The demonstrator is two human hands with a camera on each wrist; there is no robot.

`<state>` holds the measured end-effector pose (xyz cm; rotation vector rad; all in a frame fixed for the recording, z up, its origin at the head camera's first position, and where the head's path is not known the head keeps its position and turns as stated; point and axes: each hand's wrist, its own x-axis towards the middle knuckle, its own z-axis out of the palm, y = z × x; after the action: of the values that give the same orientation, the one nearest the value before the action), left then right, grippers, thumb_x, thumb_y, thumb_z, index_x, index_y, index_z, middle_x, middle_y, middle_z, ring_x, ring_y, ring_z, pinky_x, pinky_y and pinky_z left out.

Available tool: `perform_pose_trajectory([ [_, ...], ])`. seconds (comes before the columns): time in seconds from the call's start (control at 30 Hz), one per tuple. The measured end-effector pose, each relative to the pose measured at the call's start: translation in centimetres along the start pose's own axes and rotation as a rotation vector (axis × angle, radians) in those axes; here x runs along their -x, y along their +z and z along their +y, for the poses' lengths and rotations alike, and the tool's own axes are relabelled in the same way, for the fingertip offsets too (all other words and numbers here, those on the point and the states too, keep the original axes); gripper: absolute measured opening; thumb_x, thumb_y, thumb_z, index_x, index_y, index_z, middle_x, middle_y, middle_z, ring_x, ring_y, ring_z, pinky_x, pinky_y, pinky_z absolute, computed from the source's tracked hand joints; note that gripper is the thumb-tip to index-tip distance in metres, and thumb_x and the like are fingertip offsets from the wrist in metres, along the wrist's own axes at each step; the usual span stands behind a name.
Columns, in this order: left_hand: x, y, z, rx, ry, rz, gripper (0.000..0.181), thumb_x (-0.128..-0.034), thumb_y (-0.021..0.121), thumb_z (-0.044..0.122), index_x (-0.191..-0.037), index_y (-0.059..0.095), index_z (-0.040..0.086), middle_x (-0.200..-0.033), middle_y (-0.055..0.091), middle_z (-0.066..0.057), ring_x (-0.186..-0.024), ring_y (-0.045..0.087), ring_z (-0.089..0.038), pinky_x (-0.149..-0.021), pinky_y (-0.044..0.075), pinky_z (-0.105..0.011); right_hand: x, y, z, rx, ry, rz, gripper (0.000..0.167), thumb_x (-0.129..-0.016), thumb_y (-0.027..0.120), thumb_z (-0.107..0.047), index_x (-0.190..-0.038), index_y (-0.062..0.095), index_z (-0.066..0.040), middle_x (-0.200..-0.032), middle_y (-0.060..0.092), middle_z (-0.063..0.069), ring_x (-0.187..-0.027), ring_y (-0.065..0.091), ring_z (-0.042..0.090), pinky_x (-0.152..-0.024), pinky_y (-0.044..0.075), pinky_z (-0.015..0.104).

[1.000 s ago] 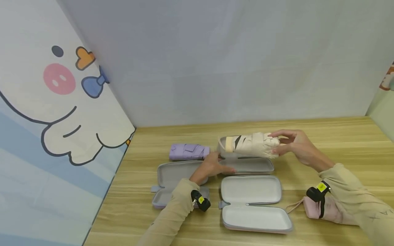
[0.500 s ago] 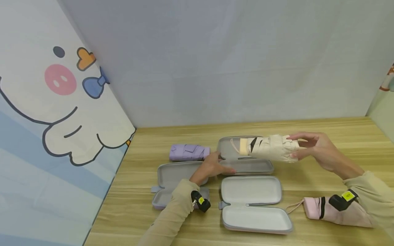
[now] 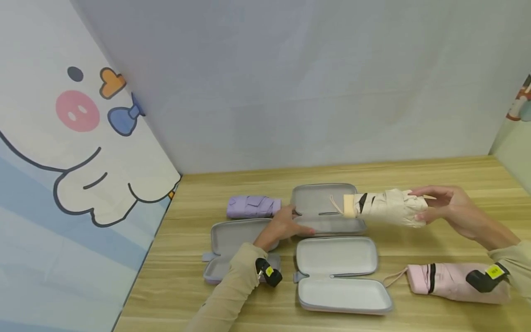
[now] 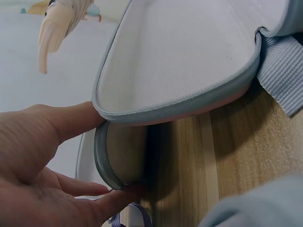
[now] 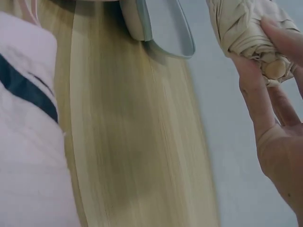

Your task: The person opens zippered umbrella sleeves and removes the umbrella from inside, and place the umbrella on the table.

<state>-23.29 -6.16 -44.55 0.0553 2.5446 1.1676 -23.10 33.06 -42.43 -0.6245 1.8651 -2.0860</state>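
A folded cream umbrella [image 3: 386,206] with a pale yellow handle and loop cord is held in the air by my right hand [image 3: 458,210], whose thumb and fingers pinch its far-right end. In the right wrist view, the umbrella's round tip [image 5: 274,69] shows between the fingers. Its handle overlaps the right side of an open grey-lined case [image 3: 323,196] at the back. My left hand [image 3: 283,225] grips that case by its left end, thumb on the near half. The left wrist view has the case's curved end [image 4: 124,153] between thumb and fingers.
A folded purple umbrella [image 3: 252,207] lies left of the left hand. Below it is an open purple case [image 3: 234,236], partly behind the left arm. An open white-lined case [image 3: 337,256] lies nearer, with a folded pink umbrella [image 3: 452,281] to its right.
My right hand has drawn the cream umbrella rightward, so more of the back case's lining is uncovered. The left hand has stayed on the case.
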Motion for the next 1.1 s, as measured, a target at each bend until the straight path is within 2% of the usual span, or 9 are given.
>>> perform_pose_trajectory([
  [0.23, 0.0, 0.0, -0.1, 0.034, 0.029, 0.005, 0.080, -0.0686, 0.085, 0.033, -0.132, 0.048, 0.003, -0.129, 0.055, -0.016, -0.116, 0.052, -0.029, -0.095, 0.044, -0.040, 1.5, -1.6, 0.9, 0.045, 0.034, -0.006, 0.053, -0.078, 0.052, 0.025, -0.116, 0.067, -0.010, -0.122, 0.060, -0.007, -0.098, 0.064, 0.012, -0.066, 0.055, 0.031],
  [0.47, -0.1, 0.2, -0.3, 0.050, 0.021, 0.005, 0.077, -0.0679, 0.086, 0.033, -0.130, 0.050, 0.004, -0.129, 0.054, -0.016, -0.117, 0.052, -0.029, -0.095, 0.044, -0.040, 2.9, -3.3, 1.9, 0.097, 0.085, 0.001, 0.052, -0.081, 0.052, 0.022, -0.118, 0.066, -0.014, -0.122, 0.060, -0.011, -0.097, 0.063, 0.011, -0.064, 0.055, 0.033],
  [0.7, -0.1, 0.2, -0.3, 0.068, -0.004, 0.010, 0.082, -0.0685, 0.085, 0.032, -0.134, 0.046, 0.003, -0.134, 0.051, -0.018, -0.120, 0.049, -0.031, -0.096, 0.043, -0.041, 3.7, -5.0, 2.6, 0.101, 0.119, 0.006, 0.052, -0.081, 0.051, 0.021, -0.119, 0.065, -0.011, -0.121, 0.060, -0.012, -0.097, 0.063, 0.012, -0.067, 0.055, 0.035],
  [0.93, -0.1, 0.3, -0.1, 0.084, -0.020, 0.025, 0.085, -0.0681, 0.086, 0.030, -0.137, 0.043, 0.004, -0.135, 0.049, -0.016, -0.122, 0.048, -0.031, -0.100, 0.040, -0.043, 3.8, -5.8, 3.1, 0.241, 0.192, 0.090, 0.045, -0.081, 0.058, 0.017, -0.115, 0.067, -0.012, -0.118, 0.057, -0.021, -0.099, 0.057, -0.002, -0.065, 0.056, 0.037],
  [1.1, -0.1, 0.2, 0.0, 0.073, -0.013, 0.021, 0.081, -0.0682, 0.086, 0.030, -0.133, 0.047, 0.003, -0.135, 0.050, -0.017, -0.121, 0.047, -0.031, -0.100, 0.040, -0.042, 3.7, -6.3, 3.6, 0.259, 0.235, 0.098, 0.040, -0.081, 0.061, 0.014, -0.115, 0.065, -0.005, -0.116, 0.055, -0.024, -0.096, 0.051, -0.010, -0.068, 0.056, 0.039],
])
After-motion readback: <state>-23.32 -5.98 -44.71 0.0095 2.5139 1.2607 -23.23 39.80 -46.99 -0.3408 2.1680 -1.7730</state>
